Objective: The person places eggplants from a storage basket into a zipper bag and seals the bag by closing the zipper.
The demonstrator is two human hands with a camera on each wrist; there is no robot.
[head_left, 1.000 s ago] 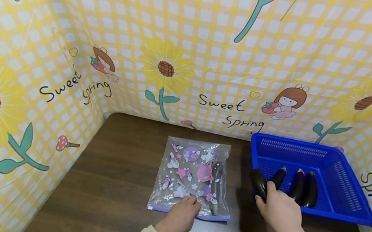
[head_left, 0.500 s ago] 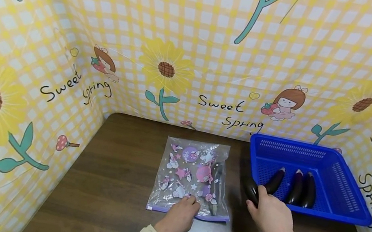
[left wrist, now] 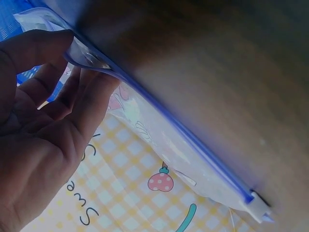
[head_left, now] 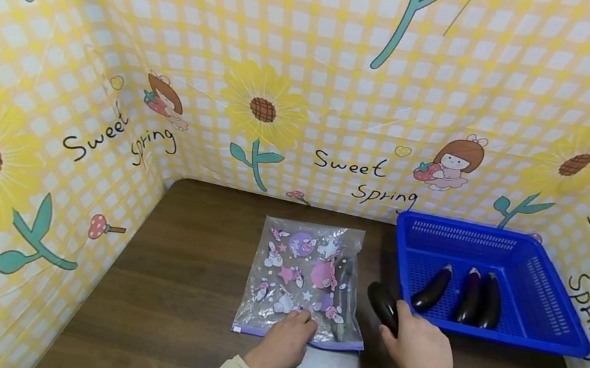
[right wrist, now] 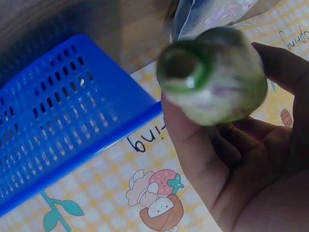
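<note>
In the head view my right hand [head_left: 421,357] grips a dark purple eggplant [head_left: 383,305] between the zip bag and the blue basket. Its pale green stem end [right wrist: 212,75] faces the right wrist camera, with thumb and fingers around it. My left hand [head_left: 283,345] holds the near, purple-edged mouth of a clear printed zip bag [head_left: 288,271], which lies flat. The left wrist view shows the bag's mouth [left wrist: 91,58] gaping slightly at my fingers. Another eggplant [head_left: 344,298] lies inside the bag along its right side.
A blue plastic basket [head_left: 548,275] stands at the right with three eggplants [head_left: 469,297] in it. The white zip slider [left wrist: 258,208] sits at the bag's left corner. Yellow checked cloth [head_left: 318,50] walls surround the brown table [head_left: 166,273].
My right hand has moved left with the eggplant, from over the basket's left edge to the gap beside the bag. My left hand and the bag stay put.
</note>
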